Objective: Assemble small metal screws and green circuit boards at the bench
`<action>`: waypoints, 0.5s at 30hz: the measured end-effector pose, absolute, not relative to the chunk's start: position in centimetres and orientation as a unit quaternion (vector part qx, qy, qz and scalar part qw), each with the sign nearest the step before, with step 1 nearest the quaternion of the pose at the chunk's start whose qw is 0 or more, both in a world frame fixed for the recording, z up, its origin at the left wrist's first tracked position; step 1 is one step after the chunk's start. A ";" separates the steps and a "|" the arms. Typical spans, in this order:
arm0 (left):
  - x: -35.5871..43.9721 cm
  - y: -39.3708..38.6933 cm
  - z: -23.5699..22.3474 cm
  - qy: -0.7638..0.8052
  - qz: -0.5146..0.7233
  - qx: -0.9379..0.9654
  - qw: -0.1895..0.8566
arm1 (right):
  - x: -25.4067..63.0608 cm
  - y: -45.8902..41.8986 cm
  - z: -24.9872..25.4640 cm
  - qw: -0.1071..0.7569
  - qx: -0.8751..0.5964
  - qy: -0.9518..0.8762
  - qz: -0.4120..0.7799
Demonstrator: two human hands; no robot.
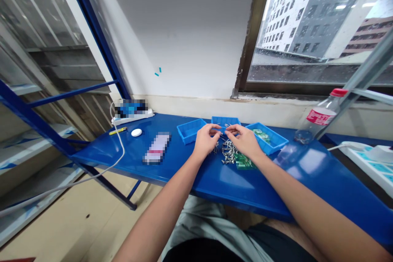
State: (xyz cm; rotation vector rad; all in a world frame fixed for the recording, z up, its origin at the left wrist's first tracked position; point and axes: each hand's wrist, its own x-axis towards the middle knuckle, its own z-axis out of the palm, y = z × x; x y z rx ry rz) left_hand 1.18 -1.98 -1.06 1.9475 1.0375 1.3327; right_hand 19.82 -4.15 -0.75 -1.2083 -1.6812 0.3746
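My left hand point(208, 138) and my right hand point(243, 140) are raised over the table, fingertips almost meeting. Each has its thumb and fingers closed in a pinch. A thin, small item seems to lie between the fingertips, too small to name. Below them is a pile of small silvery metal parts point(227, 154) with thin pins. Green circuit boards point(244, 162) lie beside the pile, partly under my right forearm. Behind my hands stands a blue bin point(225, 120) with a few thin metal pieces in it.
A second blue bin point(186, 133) is at left; a third point(278, 146) at right holds green boards. A phone point(157, 148), white oval object point(136, 132), yellow-handled tool point(118, 131) and cable point(123, 151) lie left. A plastic bottle point(319, 116) and power strip point(368, 161) are right.
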 end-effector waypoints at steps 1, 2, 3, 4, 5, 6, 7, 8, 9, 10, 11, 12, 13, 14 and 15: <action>1.2 -1.9 -1.1 0.384 0.505 0.711 0.303 | 19.8 -4.2 -0.8 0.496 -0.494 -0.695 0.162; 1.1 -1.9 -1.1 0.381 0.509 0.700 0.324 | 19.8 -4.2 -0.8 0.495 -0.489 -0.698 0.170; 1.1 -1.8 -1.1 0.379 0.510 0.693 0.341 | 19.7 -4.1 -0.9 0.493 -0.484 -0.701 0.177; 1.1 -1.7 -1.1 0.377 0.509 0.689 0.352 | 19.7 -4.1 -1.0 0.491 -0.481 -0.703 0.185; 1.1 -1.7 -1.1 0.377 0.508 0.686 0.360 | 19.7 -4.1 -1.1 0.490 -0.478 -0.702 0.196; 1.1 -1.6 -1.1 0.376 0.506 0.684 0.366 | 19.7 -4.0 -1.3 0.488 -0.476 -0.701 0.210; 1.1 -1.6 -1.1 0.377 0.505 0.682 0.372 | 19.7 -3.9 -1.4 0.488 -0.473 -0.698 0.225; 1.1 -1.5 -1.1 0.377 0.504 0.679 0.378 | 19.7 -3.8 -1.6 0.488 -0.470 -0.696 0.238; 1.1 -1.5 -1.2 0.377 0.504 0.675 0.385 | 19.6 -3.7 -1.8 0.489 -0.468 -0.694 0.247; 1.1 -1.5 -1.2 0.375 0.505 0.672 0.392 | 19.6 -3.7 -2.0 0.490 -0.466 -0.691 0.253; 1.1 -1.5 -1.2 0.371 0.505 0.670 0.398 | 19.6 -3.6 -2.1 0.492 -0.467 -0.689 0.256; 1.1 -1.5 -1.2 0.366 0.505 0.669 0.404 | 19.5 -3.6 -2.2 0.494 -0.468 -0.685 0.259; 1.1 -1.5 -1.2 0.360 0.505 0.668 0.410 | 19.5 -3.6 -2.3 0.497 -0.469 -0.682 0.262; 1.2 -1.5 -1.2 0.356 0.504 0.668 0.416 | 19.5 -3.6 -2.3 0.499 -0.468 -0.679 0.266; 1.2 -1.4 -1.3 0.353 0.503 0.667 0.422 | 19.5 -3.6 -2.3 0.501 -0.467 -0.678 0.268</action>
